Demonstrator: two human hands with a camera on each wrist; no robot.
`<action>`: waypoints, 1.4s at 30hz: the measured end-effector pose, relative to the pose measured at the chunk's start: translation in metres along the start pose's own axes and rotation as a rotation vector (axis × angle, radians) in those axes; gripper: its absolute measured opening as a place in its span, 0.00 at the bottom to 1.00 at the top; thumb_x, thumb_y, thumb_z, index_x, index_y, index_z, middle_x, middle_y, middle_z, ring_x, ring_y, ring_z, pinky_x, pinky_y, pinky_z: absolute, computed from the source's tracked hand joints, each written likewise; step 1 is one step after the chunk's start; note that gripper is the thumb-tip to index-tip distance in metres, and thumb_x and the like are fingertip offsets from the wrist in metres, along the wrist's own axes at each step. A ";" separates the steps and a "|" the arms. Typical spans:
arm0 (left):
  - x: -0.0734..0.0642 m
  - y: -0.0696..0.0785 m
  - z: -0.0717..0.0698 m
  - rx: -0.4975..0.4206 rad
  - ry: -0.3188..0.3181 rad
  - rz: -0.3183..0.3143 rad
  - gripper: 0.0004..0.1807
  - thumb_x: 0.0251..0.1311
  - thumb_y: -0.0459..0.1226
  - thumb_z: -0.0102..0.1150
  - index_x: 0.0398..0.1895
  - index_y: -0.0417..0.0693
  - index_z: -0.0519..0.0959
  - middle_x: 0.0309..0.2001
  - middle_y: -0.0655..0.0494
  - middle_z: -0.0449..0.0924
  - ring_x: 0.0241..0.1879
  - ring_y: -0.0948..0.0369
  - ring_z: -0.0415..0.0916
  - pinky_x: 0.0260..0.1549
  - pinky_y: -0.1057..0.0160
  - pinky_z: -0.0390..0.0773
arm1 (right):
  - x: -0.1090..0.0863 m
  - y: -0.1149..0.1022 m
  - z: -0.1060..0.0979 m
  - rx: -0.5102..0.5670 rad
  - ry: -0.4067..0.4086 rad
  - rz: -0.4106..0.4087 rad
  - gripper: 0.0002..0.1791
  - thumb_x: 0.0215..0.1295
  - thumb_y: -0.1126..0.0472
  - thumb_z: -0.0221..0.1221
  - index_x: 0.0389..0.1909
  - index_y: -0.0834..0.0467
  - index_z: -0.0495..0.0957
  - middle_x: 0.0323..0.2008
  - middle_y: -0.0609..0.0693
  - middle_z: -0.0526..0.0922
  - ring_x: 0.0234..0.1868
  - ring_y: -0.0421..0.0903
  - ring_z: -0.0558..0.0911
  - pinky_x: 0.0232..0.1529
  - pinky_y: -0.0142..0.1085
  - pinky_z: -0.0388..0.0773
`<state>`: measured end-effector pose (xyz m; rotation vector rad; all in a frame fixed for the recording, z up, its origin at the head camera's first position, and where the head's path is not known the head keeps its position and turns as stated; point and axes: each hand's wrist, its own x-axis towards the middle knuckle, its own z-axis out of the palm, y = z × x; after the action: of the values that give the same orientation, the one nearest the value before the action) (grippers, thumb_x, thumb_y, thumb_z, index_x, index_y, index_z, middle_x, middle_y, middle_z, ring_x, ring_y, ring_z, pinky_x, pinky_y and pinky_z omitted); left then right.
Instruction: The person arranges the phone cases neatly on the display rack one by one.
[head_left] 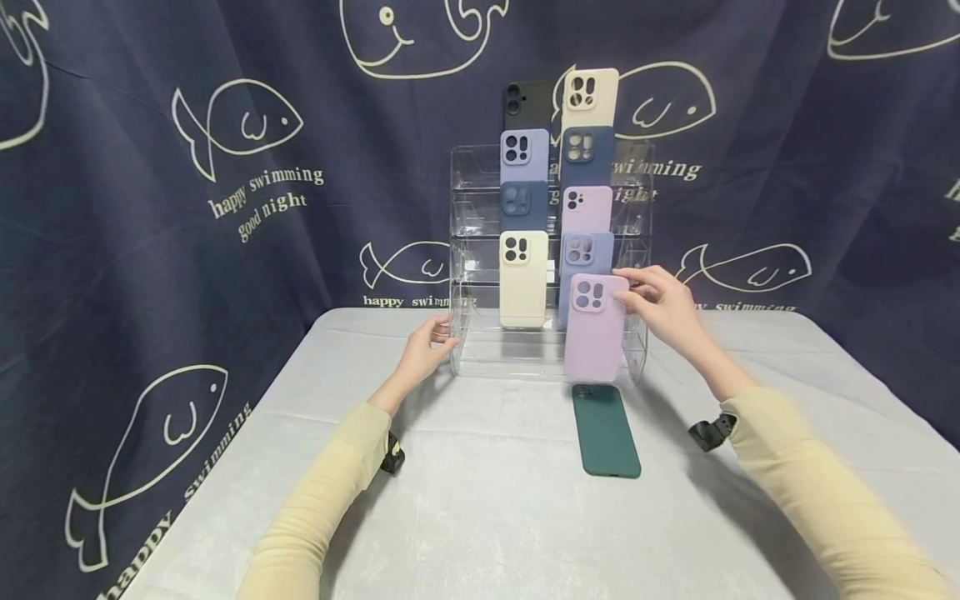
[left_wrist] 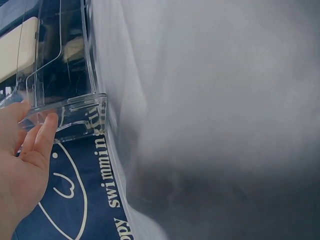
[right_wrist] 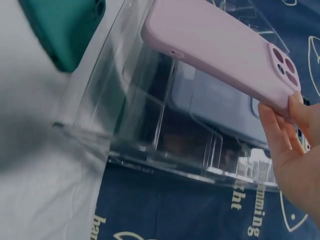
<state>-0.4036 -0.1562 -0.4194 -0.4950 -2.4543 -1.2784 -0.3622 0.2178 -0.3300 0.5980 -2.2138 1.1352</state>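
A tiered clear display rack (head_left: 480,358) stands on the table with phone cases in two columns. My left hand (head_left: 426,350) holds the rack's left side edge, thumb and fingers at the clear panel (left_wrist: 75,112). At the lower right, my right hand (head_left: 663,308) pinches a lilac phone case (head_left: 596,342) by its upper right edge. In the right wrist view this lilac case (right_wrist: 215,47) tilts above the bottom tier, in front of a periwinkle case (right_wrist: 220,105). Whether its lower end touches the rack is unclear. A dark green phone case (head_left: 607,433) lies on the table before the rack.
The left column has a black case (head_left: 532,108), periwinkle, navy and a cream case (head_left: 522,287) at the bottom. On the right are a white case (head_left: 600,112), navy, pink and periwinkle ones. Behind the grey-covered table (head_left: 480,517) hangs a dark blue fish-print curtain (head_left: 247,208).
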 end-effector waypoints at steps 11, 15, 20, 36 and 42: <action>-0.001 0.002 -0.001 0.002 -0.008 -0.010 0.24 0.60 0.35 0.59 0.58 0.35 0.68 0.46 0.39 0.78 0.46 0.47 0.79 0.48 0.55 0.81 | 0.012 -0.011 0.030 -0.007 0.026 -0.015 0.18 0.59 0.64 0.62 0.52 0.60 0.78 0.39 0.56 0.77 0.33 0.26 0.75 0.30 0.15 0.76; -0.001 0.000 0.000 0.001 -0.003 0.004 0.23 0.59 0.34 0.59 0.57 0.34 0.69 0.46 0.38 0.78 0.45 0.47 0.79 0.48 0.55 0.81 | 0.017 -0.014 0.043 0.008 0.064 -0.036 0.18 0.57 0.65 0.64 0.50 0.61 0.79 0.37 0.58 0.78 0.35 0.39 0.79 0.33 0.16 0.75; 0.001 0.000 0.001 0.004 -0.014 -0.001 0.23 0.59 0.34 0.59 0.57 0.35 0.69 0.46 0.38 0.78 0.45 0.47 0.79 0.48 0.55 0.81 | 0.022 -0.015 0.060 0.051 0.081 -0.042 0.18 0.57 0.66 0.64 0.49 0.62 0.79 0.37 0.59 0.78 0.39 0.52 0.80 0.42 0.22 0.78; -0.005 0.000 0.002 0.001 -0.035 -0.024 0.22 0.59 0.33 0.59 0.56 0.35 0.69 0.46 0.38 0.78 0.46 0.46 0.78 0.49 0.54 0.81 | 0.026 -0.008 0.098 0.177 -0.059 0.071 0.17 0.64 0.64 0.57 0.54 0.61 0.77 0.40 0.60 0.76 0.42 0.57 0.82 0.39 0.40 0.85; 0.000 0.004 -0.002 0.023 -0.036 -0.020 0.22 0.60 0.34 0.58 0.57 0.35 0.68 0.47 0.39 0.78 0.47 0.47 0.78 0.48 0.55 0.81 | 0.029 -0.005 0.102 0.192 -0.075 0.145 0.18 0.65 0.64 0.56 0.56 0.62 0.75 0.44 0.60 0.77 0.43 0.56 0.82 0.40 0.33 0.84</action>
<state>-0.4018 -0.1556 -0.4158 -0.4933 -2.5068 -1.2581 -0.4098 0.1265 -0.3558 0.5738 -2.2581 1.4334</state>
